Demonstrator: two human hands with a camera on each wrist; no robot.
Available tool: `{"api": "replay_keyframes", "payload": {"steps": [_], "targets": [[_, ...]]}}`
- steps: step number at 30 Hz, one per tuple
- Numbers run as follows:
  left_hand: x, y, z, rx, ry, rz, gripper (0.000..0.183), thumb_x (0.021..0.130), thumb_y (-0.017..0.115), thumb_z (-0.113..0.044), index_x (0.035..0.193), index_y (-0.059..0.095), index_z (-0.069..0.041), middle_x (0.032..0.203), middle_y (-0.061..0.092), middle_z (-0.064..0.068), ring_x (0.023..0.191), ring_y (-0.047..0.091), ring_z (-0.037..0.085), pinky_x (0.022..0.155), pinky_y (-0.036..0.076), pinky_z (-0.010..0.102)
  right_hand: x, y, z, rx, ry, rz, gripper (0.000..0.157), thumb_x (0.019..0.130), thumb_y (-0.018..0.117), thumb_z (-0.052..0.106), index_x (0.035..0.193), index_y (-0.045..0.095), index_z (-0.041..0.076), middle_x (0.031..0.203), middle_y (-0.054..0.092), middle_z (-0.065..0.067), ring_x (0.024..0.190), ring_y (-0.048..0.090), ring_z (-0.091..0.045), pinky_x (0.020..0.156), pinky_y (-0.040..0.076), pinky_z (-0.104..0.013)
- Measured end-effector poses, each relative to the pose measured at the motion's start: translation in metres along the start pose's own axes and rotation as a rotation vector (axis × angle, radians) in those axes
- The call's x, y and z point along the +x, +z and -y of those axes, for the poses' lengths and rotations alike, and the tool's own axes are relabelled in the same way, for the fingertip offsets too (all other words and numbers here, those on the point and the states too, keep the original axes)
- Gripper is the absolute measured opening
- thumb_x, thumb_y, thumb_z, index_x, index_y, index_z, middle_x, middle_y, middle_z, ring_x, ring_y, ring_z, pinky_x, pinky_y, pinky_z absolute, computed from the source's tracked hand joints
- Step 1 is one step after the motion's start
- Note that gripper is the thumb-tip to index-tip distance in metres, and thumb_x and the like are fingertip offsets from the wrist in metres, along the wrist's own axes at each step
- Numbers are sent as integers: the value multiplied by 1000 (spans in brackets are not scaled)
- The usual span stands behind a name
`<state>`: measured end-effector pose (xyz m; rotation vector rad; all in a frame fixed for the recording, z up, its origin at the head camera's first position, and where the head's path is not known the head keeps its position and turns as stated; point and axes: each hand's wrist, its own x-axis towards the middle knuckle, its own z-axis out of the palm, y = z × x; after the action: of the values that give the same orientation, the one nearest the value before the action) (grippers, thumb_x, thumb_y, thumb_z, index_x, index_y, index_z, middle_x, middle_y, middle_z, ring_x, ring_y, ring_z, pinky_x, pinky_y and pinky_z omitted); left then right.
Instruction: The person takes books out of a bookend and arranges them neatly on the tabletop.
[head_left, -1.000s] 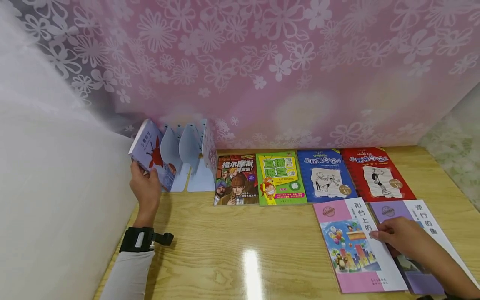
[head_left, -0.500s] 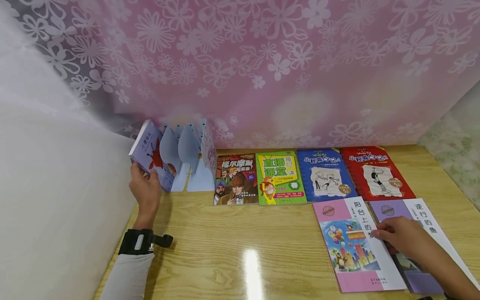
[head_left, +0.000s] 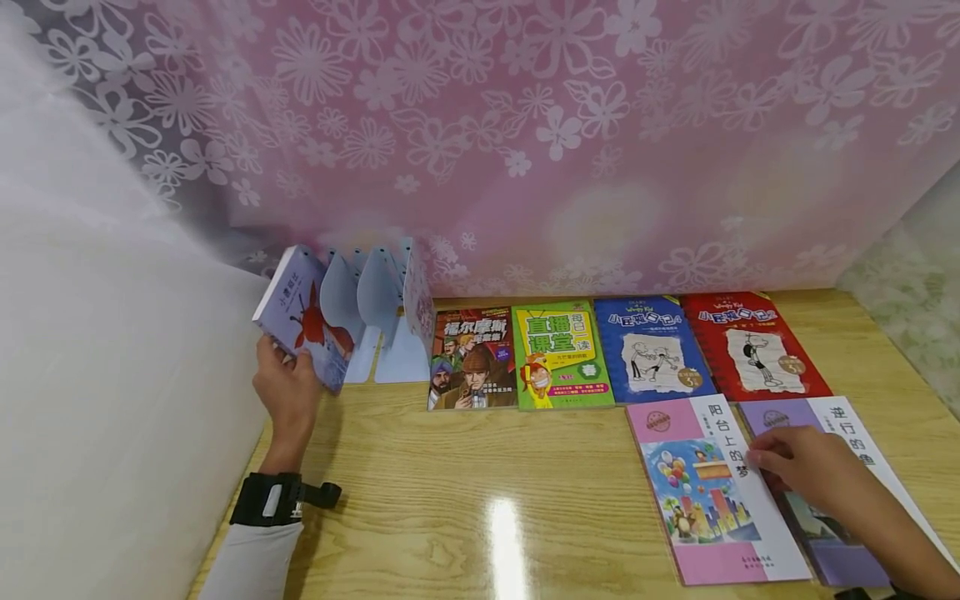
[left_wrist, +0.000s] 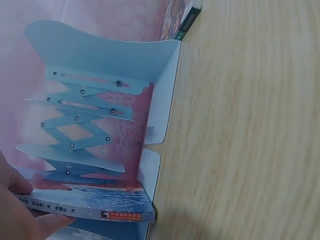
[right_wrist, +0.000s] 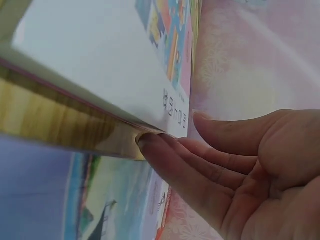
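At the left of the head view my left hand (head_left: 287, 392) grips a pale blue book (head_left: 300, 308) with a red animal on its cover. This book leans upright against the left end of a light blue folding bookend (head_left: 378, 292); the left wrist view shows the book's spine (left_wrist: 75, 207) between thumb and fingers. My right hand (head_left: 817, 467) is at the right edge of a pink and white book (head_left: 712, 492). Its fingertips (right_wrist: 145, 140) are beside that edge, and the thumb stands apart from them. Partly under the right hand lies a purple and white book (head_left: 836, 546).
Along the back of the wooden table (head_left: 435, 500) lie a detective comic book (head_left: 472, 358), a green book (head_left: 562, 354), a blue book (head_left: 652, 350) and a red book (head_left: 757, 346). A pink flowered cloth (head_left: 525, 167) hangs behind; a white wall (head_left: 120, 400) borders the left.
My left hand has come slightly towards me, and the pale blue book's lower edge with it. My right hand has shifted a little, its thumb drawing back slightly from the pink and white book.
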<state>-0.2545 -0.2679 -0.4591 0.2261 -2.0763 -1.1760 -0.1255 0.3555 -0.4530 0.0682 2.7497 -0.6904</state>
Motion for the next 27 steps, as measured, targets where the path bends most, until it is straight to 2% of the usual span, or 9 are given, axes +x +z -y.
{"api": "replay_keyframes", "payload": {"steps": [5,11,16,21,27], "targets": [[-4,-5,-3,10,2,-3,46,92,54,-5,135,47,-21,123,61,14,98,63,24,80,53,46,-2,-3,2,-82,-50,-74,30,88,67,28,101,68,0,81,65,-3,68,53,-18,58,46,-36],[-8,-11,-8,5,11,2,46,90,54,-2,133,49,-16,120,62,16,97,63,27,79,53,48,-3,-6,8,-100,-46,-95,44,88,66,37,106,66,-3,96,66,-19,78,60,-26,65,52,-50],[-15,-18,-12,20,24,11,45,90,55,-2,132,50,-14,120,63,15,95,63,26,78,54,48,-3,-3,16,-91,-58,-91,51,89,63,41,111,63,-5,98,65,-21,81,61,-29,65,53,-49],[-20,-22,-16,36,47,27,46,89,56,-2,133,50,-16,120,63,13,94,63,22,75,54,43,-3,-2,22,-79,-78,-105,57,89,62,46,115,61,-5,98,66,-22,84,62,-33,62,55,-46],[-24,-26,-21,47,64,31,49,88,56,-1,133,51,-19,118,64,12,91,64,20,71,55,40,-3,-2,30,-73,-96,-111,56,88,63,47,115,62,-2,99,67,-21,85,62,-34,65,54,-51]]}}
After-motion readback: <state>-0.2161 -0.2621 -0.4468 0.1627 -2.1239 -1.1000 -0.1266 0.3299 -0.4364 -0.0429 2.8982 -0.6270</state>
